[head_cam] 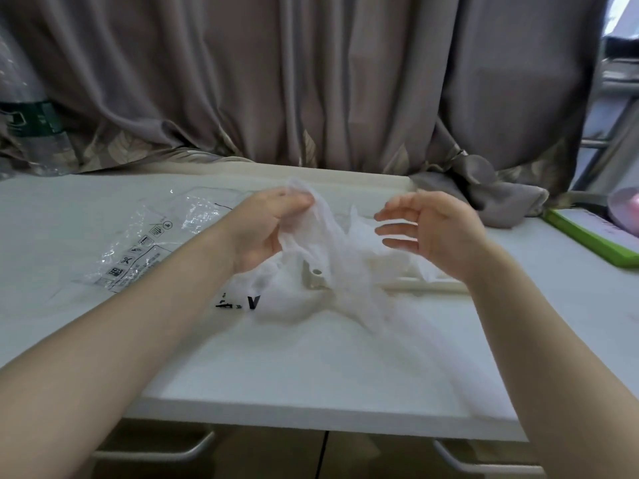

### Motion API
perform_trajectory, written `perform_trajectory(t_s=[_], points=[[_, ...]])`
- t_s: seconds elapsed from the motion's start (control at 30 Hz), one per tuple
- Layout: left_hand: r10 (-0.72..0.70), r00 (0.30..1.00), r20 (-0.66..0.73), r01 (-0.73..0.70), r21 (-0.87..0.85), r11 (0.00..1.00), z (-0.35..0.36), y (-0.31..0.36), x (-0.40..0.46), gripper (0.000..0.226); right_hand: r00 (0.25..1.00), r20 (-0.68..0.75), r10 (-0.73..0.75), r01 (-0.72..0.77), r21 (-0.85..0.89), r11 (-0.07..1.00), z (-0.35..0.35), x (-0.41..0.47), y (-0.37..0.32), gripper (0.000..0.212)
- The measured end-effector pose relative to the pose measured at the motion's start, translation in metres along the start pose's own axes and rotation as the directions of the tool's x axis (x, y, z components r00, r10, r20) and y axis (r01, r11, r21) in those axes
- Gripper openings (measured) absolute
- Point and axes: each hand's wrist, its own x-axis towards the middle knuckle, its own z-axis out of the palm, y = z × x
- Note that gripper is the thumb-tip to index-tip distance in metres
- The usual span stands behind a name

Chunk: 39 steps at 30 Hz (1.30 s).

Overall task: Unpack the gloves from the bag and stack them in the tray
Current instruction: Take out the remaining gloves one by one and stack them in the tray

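Note:
My left hand (pixel 268 229) pinches a thin, translucent white plastic glove (pixel 318 216) and lifts it above the cream tray (pixel 366 183). The glove hangs down, blurred, towards the tray's front edge. More translucent gloves (pixel 373 257) lie crumpled in the tray and spill over its front rim. Next to the lifted glove, my right hand (pixel 428 229) hovers with its fingers straight and holds nothing. A clear bag with black print (pixel 145 243) lies flat on the table to the left. A second piece of white plastic with black letters (pixel 276 302) lies in front of the tray.
A white table (pixel 311 368) carries everything; its front edge is near me, with drawer handles below. Grey curtains (pixel 311 81) hang behind and bunch onto the table at the right. A green-edged board (pixel 594 236) sits far right. A plastic bottle (pixel 31 112) stands far left.

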Motion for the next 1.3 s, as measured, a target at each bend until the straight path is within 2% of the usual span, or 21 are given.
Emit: perform_trajectory(t_s=[0.07, 0.13, 0.23, 0.3, 0.4, 0.5, 0.67, 0.73, 0.83, 0.9, 0.93, 0.97, 1.03, 1.07, 1.13, 1.23, 1.3], points=[[0.000, 1.000, -0.013, 0.001, 0.119, 0.993, 0.014, 0.002, 0.006, 0.021, 0.993, -0.086, -0.076, 0.054, -0.232, 0.971, 0.011, 0.002, -0.003, 0.022], [0.014, 1.000, 0.023, -0.019, 0.193, 0.981, 0.028, 0.005, 0.012, 0.016, 0.982, -0.047, -0.184, 0.154, -0.373, 0.915, 0.030, 0.003, -0.008, 0.022], [0.045, 0.996, 0.072, -0.061, 0.244, 0.968, 0.041, 0.013, 0.017, 0.027, 0.962, 0.057, -0.268, 0.261, -0.485, 0.835, 0.047, 0.001, -0.011, 0.028], [0.077, 0.994, 0.079, -0.094, 0.253, 0.963, 0.048, 0.018, 0.018, 0.026, 0.951, 0.035, -0.308, 0.277, -0.543, 0.792, 0.047, 0.000, -0.013, 0.025], [0.117, 0.992, 0.037, -0.122, 0.243, 0.962, 0.058, 0.021, 0.022, 0.024, 0.957, -0.021, -0.289, 0.237, -0.513, 0.825, 0.036, -0.005, -0.014, 0.028], [0.136, 0.990, -0.021, -0.130, 0.186, 0.974, 0.064, 0.022, 0.031, 0.027, 0.978, -0.031, -0.205, 0.165, -0.481, 0.861, 0.018, -0.011, -0.017, 0.023], [0.132, 0.986, -0.102, -0.124, 0.079, 0.989, 0.070, 0.015, 0.053, 0.029, 0.990, -0.052, -0.130, 0.082, -0.542, 0.837, -0.032, -0.020, -0.021, 0.013], [0.133, 0.974, -0.182, -0.119, 0.086, 0.989, 0.070, 0.009, 0.063, 0.026, 0.996, -0.043, -0.080, 0.045, -0.531, 0.846, -0.054, -0.025, -0.025, 0.018], [0.131, 0.958, -0.254, -0.095, 0.150, 0.984, 0.067, -0.006, 0.074, 0.024, 0.995, -0.088, -0.045, 0.013, -0.342, 0.940, -0.084, -0.022, -0.025, 0.024], [0.104, 0.946, -0.306, -0.034, 0.225, 0.974, 0.068, -0.021, 0.083, 0.018, 0.991, -0.134, 0.030, -0.053, -0.169, 0.984, -0.105, -0.013, -0.018, 0.020], [0.091, 0.935, -0.343, -0.005, 0.243, 0.970, 0.067, -0.027, 0.085, 0.015, 0.986, -0.135, 0.095, -0.105, -0.071, 0.992, -0.114, -0.007, -0.012, 0.018], [0.082, 0.922, -0.377, 0.017, 0.251, 0.968, 0.066, -0.033, 0.089, 0.013, 0.976, -0.136, 0.169, -0.170, 0.003, 0.985, -0.122, -0.002, -0.006, 0.026], [0.090, 0.904, -0.418, 0.037, 0.286, 0.958, 0.065, -0.043, 0.095, 0.013, 0.946, -0.165, 0.280, -0.274, 0.060, 0.960, -0.130, 0.006, 0.002, 0.034], [0.105, 0.902, -0.419, 0.040, 0.322, 0.946, 0.064, -0.047, 0.098, 0.016, 0.936, -0.167, 0.309, -0.301, 0.069, 0.951, -0.134, 0.011, 0.004, 0.027], [0.150, 0.911, -0.384, 0.025, 0.414, 0.910, 0.064, -0.051, 0.102, 0.025, 0.927, -0.208, 0.313, -0.315, 0.028, 0.949, -0.136, 0.022, 0.004, 0.011], [0.144, 0.936, -0.321, 0.037, 0.497, 0.867, 0.069, -0.050, 0.108, 0.043, 0.911, -0.340, 0.232, -0.311, -0.201, 0.929, -0.137, 0.037, -0.001, 0.016], [0.067, 0.941, -0.331, 0.118, 0.510, 0.852, 0.068, -0.046, 0.112, 0.040, 0.908, -0.383, 0.170, -0.333, -0.412, 0.848, -0.139, 0.048, -0.002, 0.015]])
